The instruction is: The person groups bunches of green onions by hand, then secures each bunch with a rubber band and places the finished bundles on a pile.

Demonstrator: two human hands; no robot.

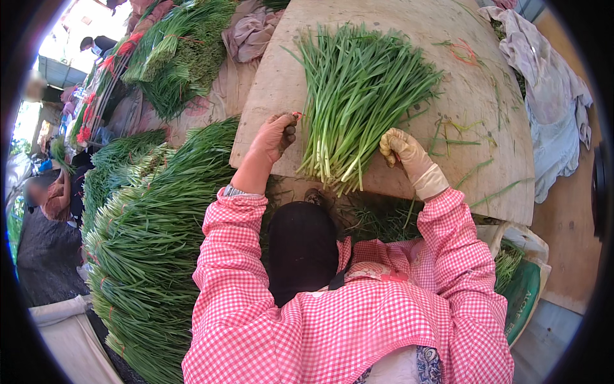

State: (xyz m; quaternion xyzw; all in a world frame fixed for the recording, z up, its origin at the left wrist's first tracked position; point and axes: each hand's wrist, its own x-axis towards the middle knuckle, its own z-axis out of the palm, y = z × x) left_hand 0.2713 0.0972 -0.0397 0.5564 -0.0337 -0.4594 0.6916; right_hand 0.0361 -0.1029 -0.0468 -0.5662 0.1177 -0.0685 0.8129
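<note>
A loose bunch of garlic chives (pixel 368 89) lies on the wooden board in front of me, pale stem ends toward me, leaves fanned away. My left hand (pixel 276 136), bare, is just left of the stems. Its fingers are closed on a short red tie (pixel 298 116), which runs toward the bunch. Right of the stems, my right hand (pixel 406 155) wears a cream glove. Its fingers curl in a pinch beside the bunch; what they hold, if anything, is hidden. Any part of the tie beneath the chives cannot be seen.
On the wooden board (pixel 268 89) lie stray leaves and a red tie tangle (pixel 465 52). Tied chive bundles (pixel 150 237) are heaped at left, with more behind. Cloths (pixel 543 83) hang at the right edge. A green sack (pixel 521 297) stands lower right. Other people are far left.
</note>
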